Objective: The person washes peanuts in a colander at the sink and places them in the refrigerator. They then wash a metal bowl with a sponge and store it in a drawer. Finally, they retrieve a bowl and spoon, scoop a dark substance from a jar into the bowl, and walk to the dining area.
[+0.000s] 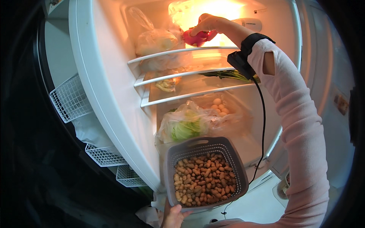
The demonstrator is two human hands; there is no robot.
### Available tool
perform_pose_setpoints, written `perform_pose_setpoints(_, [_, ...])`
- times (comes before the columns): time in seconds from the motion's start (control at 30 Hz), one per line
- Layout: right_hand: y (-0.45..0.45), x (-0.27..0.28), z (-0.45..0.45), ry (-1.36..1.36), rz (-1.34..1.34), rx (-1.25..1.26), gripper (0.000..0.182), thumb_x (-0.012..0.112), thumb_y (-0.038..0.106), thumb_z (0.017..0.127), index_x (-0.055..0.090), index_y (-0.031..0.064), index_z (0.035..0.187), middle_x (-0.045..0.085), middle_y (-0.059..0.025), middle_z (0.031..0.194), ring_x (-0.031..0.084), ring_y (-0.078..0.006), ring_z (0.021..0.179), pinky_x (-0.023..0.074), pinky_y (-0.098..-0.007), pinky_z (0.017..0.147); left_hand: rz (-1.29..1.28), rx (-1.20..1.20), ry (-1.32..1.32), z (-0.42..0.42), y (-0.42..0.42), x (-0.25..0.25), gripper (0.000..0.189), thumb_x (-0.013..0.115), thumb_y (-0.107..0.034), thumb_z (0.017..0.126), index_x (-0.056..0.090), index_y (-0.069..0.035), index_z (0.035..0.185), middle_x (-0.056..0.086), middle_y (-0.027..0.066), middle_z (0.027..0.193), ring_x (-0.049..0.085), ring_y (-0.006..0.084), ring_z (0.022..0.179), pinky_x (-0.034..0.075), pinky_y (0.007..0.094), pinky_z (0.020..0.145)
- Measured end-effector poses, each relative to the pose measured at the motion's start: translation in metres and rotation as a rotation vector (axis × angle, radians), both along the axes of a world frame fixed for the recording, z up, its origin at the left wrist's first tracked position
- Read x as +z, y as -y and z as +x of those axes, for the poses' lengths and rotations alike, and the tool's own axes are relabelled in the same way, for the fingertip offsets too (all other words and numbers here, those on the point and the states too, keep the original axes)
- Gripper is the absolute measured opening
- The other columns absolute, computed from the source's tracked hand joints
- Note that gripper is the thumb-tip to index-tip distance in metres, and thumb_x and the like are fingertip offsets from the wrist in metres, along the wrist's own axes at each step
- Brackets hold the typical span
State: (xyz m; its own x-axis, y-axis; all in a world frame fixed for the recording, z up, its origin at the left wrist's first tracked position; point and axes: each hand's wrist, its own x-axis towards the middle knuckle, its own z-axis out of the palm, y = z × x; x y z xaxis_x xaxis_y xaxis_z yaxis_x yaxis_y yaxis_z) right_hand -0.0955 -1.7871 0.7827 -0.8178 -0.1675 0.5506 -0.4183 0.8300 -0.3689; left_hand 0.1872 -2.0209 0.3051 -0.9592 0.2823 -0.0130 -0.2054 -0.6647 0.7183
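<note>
My right hand reaches onto the top shelf of an open refrigerator, its fingers closed over a pink dragon fruit. Down at the bottom of the view, my left hand grips the near corner of a grey plastic basket. Unshelled peanuts fill the basket's floor. Beside the dragon fruit on the top shelf sits a knotted clear plastic bag with pale contents I cannot make out. Most of my left palm lies hidden by the basket and the picture's lower edge.
Behind the basket lie a bagged green lettuce and several eggs in a plastic bag. Leafy greens and a small bag of yellowish food occupy middle shelves. White wire baskets hang left outside. A black cable trails from my right wrist.
</note>
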Motion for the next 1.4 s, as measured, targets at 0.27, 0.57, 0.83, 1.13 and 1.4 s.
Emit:
perform_pose_setpoints(0.27, [0.015, -0.013, 0.012, -0.028, 0.089, -0.296, 0.085, 0.075, 0.043, 0.057, 0.042, 0.0071, 0.126, 0.050, -0.0191, 0.115, 0.055, -0.0355, 0.101, 0.0548, -0.0469, 0.070, -0.011, -0.054, -0.020, 0.001, -0.001, 0.010, 0.049, 0.053, -0.025, 0.088, 0.042, -0.003, 0.131, 0.050, 0.0086, 0.129, 0.048, 0.0275, 0.118, 0.041, 0.0506, 0.097])
perform_pose_setpoints(0.57, [0.023, -0.021, -0.025, -0.195, 0.218, -0.316, 0.088, 0.075, 0.048, 0.052, 0.041, 0.0031, 0.120, 0.058, -0.0169, 0.107, 0.058, -0.0322, 0.096, 0.0509, -0.0449, 0.075, -0.121, 0.001, 0.071, 0.008, -0.008, 0.040, 0.073, 0.060, -0.032, 0.080, 0.025, -0.008, 0.139, 0.037, 0.0106, 0.137, 0.040, 0.0267, 0.125, 0.042, 0.0525, 0.097])
perform_pose_setpoints(0.83, [0.008, -0.028, 0.007, -0.185, -0.115, -0.317, 0.050, 0.075, 0.023, 0.046, 0.060, 0.0002, 0.088, 0.065, -0.0139, 0.082, 0.065, -0.0239, 0.077, 0.0543, -0.0335, 0.061, -0.040, -0.014, 0.082, 0.001, -0.004, 0.036, 0.084, 0.066, -0.028, 0.075, 0.015, -0.012, 0.140, 0.036, 0.0121, 0.132, 0.044, 0.0276, 0.120, 0.047, 0.0484, 0.093])
perform_pose_setpoints(1.13, [-0.016, -0.037, 0.051, -0.054, -0.452, -0.076, 0.032, 0.073, 0.035, 0.072, 0.063, 0.0046, 0.077, 0.061, -0.0036, 0.070, 0.060, -0.0175, 0.068, 0.0502, -0.0332, 0.052, -0.034, 0.001, 0.071, -0.004, 0.001, 0.025, 0.088, 0.069, -0.029, 0.070, 0.016, -0.014, 0.138, 0.037, 0.0119, 0.132, 0.045, 0.0294, 0.119, 0.047, 0.0499, 0.090])
perform_pose_setpoints(1.4, [-0.041, -0.039, 0.090, -0.153, -0.857, 0.090, 0.041, 0.075, 0.029, 0.070, 0.058, 0.0061, 0.101, 0.058, -0.0117, 0.097, 0.058, -0.0271, 0.090, 0.0554, -0.0408, 0.061, -0.035, -0.082, 0.026, -0.007, -0.003, 0.027, 0.085, 0.065, -0.028, 0.072, 0.014, -0.016, 0.139, 0.032, 0.0116, 0.135, 0.040, 0.0294, 0.123, 0.044, 0.0519, 0.093])
